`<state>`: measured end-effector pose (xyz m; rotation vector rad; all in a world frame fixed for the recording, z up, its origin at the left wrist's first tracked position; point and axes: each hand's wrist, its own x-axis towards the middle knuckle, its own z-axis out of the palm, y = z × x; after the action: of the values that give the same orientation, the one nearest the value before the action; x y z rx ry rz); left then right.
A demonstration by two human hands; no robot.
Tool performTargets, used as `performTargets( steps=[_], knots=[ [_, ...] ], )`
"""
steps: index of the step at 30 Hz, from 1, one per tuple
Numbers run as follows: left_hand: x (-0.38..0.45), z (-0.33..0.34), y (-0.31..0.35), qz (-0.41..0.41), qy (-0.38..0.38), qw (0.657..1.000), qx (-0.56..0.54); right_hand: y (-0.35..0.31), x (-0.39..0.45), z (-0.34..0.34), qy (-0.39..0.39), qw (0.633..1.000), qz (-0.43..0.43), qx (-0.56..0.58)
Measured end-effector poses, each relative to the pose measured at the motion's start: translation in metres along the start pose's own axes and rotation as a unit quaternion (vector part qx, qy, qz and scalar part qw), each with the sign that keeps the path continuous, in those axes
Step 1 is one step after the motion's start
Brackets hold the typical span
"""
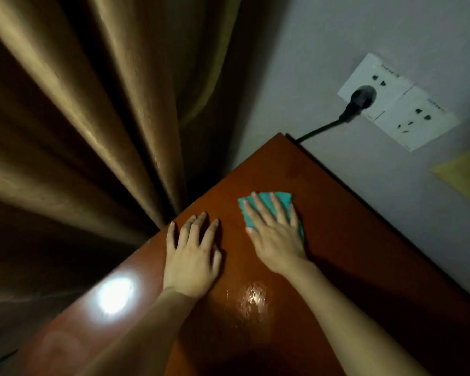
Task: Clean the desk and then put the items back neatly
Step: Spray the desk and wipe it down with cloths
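Observation:
A glossy reddish-brown desk fills the lower right, its far corner pointing toward the wall. My right hand lies flat with fingers spread on a folded teal cloth, pressing it onto the desk top near the far corner. My left hand rests flat on the bare wood beside the left edge, fingers apart, holding nothing. Most of the cloth is hidden under my right hand. A wet, shiny patch shows on the wood between my forearms.
Heavy brown curtains hang left of the desk. A white double wall socket holds a black plug whose cord drops behind the desk's far corner. A yellow paper sits at the right edge. A bright light glare reflects near the desk's left edge.

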<state>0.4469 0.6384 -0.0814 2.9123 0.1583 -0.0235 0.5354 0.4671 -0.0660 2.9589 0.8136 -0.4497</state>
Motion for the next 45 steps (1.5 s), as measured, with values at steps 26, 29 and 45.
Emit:
performTargets(
  steps=[26,29,45],
  knots=[
    [-0.126,-0.010,-0.078,-0.091,-0.030,0.995,0.020,-0.061,0.031,-0.010,-0.014,0.991,0.123,0.047],
    [-0.126,-0.011,-0.079,-0.092,-0.033,0.995,0.012,-0.107,0.038,-0.009,-0.012,0.999,0.014,0.030],
    [-0.146,-0.008,-0.071,-0.177,0.033,0.984,-0.014,-0.091,-0.041,0.017,0.003,0.994,0.101,0.030]
  ],
)
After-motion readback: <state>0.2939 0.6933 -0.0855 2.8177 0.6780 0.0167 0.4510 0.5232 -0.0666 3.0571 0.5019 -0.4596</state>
